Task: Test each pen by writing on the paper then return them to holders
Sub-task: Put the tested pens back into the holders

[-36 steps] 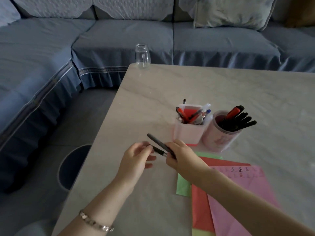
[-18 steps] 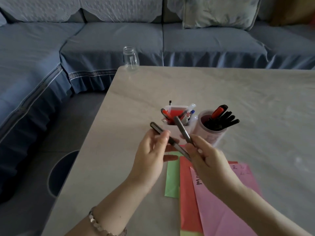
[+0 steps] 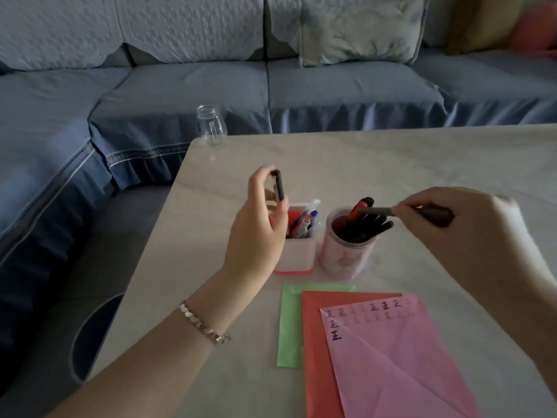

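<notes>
Grip | our right hand [image 3: 470, 236] pinches a dark pen [image 3: 376, 211] level above the round holder [image 3: 346, 254] | our left hand [image 3: 259, 233] grips a short dark piece [image 3: 278, 185], pen or cap unclear, over the square holder [image 3: 297, 254] | light, stiff, slick: we'd hold mid-barrel | pink paper [image 3: 407, 357] lies nearer us.

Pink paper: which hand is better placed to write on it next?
Right, probably. The right hand pinches the pen, nearer the paper; the left hand holds only a short piece, likely the cap.
</notes>
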{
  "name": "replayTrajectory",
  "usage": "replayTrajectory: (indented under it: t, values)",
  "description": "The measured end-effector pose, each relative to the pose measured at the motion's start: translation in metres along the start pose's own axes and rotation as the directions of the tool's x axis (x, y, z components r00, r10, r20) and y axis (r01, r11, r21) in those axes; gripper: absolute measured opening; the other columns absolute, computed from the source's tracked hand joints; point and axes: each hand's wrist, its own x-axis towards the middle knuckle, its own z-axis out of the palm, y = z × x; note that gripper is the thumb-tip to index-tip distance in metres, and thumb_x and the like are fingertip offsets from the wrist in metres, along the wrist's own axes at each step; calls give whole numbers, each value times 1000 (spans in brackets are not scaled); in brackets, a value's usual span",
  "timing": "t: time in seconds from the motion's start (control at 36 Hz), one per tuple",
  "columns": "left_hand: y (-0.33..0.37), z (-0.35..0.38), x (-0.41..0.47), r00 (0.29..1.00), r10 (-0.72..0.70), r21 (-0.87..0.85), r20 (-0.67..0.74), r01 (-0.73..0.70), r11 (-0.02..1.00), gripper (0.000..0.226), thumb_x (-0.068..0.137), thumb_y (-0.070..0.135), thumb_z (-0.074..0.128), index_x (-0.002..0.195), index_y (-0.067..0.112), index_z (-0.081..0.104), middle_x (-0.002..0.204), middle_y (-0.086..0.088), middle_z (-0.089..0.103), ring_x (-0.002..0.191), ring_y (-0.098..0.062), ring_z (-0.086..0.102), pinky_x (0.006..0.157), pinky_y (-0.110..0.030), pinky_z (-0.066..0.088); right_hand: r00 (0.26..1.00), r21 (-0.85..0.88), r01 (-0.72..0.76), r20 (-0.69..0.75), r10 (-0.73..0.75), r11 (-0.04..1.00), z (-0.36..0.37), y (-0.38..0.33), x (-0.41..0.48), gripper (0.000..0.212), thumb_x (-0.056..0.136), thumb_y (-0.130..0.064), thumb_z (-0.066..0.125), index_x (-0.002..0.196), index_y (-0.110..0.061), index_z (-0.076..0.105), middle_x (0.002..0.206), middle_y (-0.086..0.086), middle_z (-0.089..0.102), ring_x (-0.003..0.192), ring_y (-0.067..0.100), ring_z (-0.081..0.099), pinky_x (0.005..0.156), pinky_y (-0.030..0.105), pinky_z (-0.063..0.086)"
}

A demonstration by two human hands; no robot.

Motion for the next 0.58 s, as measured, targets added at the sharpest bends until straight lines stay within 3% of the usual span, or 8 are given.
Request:
replayTrajectory:
  t: [0.08, 0.17, 0.25, 0.31, 0.39, 0.5, 0.58]
  values:
    - [-5, 1, -8, 996, -2, 85, 84, -5, 996, 46, 92, 11, 55, 135, 17, 39, 95, 0, 60, 83, -20, 64, 71, -31, 50, 990, -9, -74, 121, 75, 997, 5, -1, 4, 10, 81, -27, 64, 74, -22, 68, 59, -10, 58, 52, 10, 50, 45, 21, 35]
    - [-11, 5, -11, 981, -1, 185, 192, -36, 982, 46, 91, 5, 53, 134, 15, 41, 106, -8, 61, 92, -26, 59, 75, -28, 39, 954, -147, -96, 268, 133, 984, 23, 2, 13, 23, 89, -36, 53, 80, -18, 64, 64, 0, 60, 52, 16, 49, 46, 26, 35]
    - [-18, 7, -11, 961, 66, 271, 267, -141, 952, 30, 87, -1, 51, 116, 7, 55, 97, -9, 60, 88, -30, 55, 75, -27, 34, 926, -196, -141, 321, 199, 970, 48, 10, 24, 27, 93, -38, 46, 89, -14, 56, 69, 3, 55, 60, 23, 51, 48, 29, 35]
    - [-23, 8, -13, 964, 87, 284, 252, -159, 945, 19, 83, -3, 53, 99, 3, 61, 93, -10, 61, 83, -32, 57, 75, -28, 37, 923, -163, -181, 312, 224, 970, 61, 12, 27, 25, 93, -35, 48, 93, -10, 52, 67, 1, 50, 62, 25, 50, 48, 29, 32]
    - [-30, 8, -14, 972, 138, 333, 193, -197, 922, 21, 77, -1, 56, 96, 0, 65, 90, -11, 63, 76, -33, 58, 78, -28, 35, 957, -18, -207, 204, 207, 978, 70, 12, 23, 18, 88, -26, 59, 95, -11, 52, 74, -2, 51, 71, 23, 50, 55, 30, 33]
    - [-40, 8, -16, 968, 229, 361, 103, -251, 898, 25, 79, 3, 56, 101, 0, 68, 89, -9, 65, 80, -26, 54, 81, -28, 33, 1000, -28, -31, 4, 31, 999, 86, 17, 6, 18, 83, -13, 65, 100, -9, 66, 85, 7, 63, 75, 29, 57, 60, 29, 40]
    - [-44, 9, -16, 968, 242, 369, 72, -251, 895, 28, 82, 11, 48, 101, 3, 68, 94, -8, 67, 92, -20, 48, 86, -31, 33, 995, -158, 91, -18, -95, 983, 98, 22, -1, 27, 78, -10, 58, 103, -2, 67, 77, 13, 62, 70, 34, 60, 53, 33, 47]
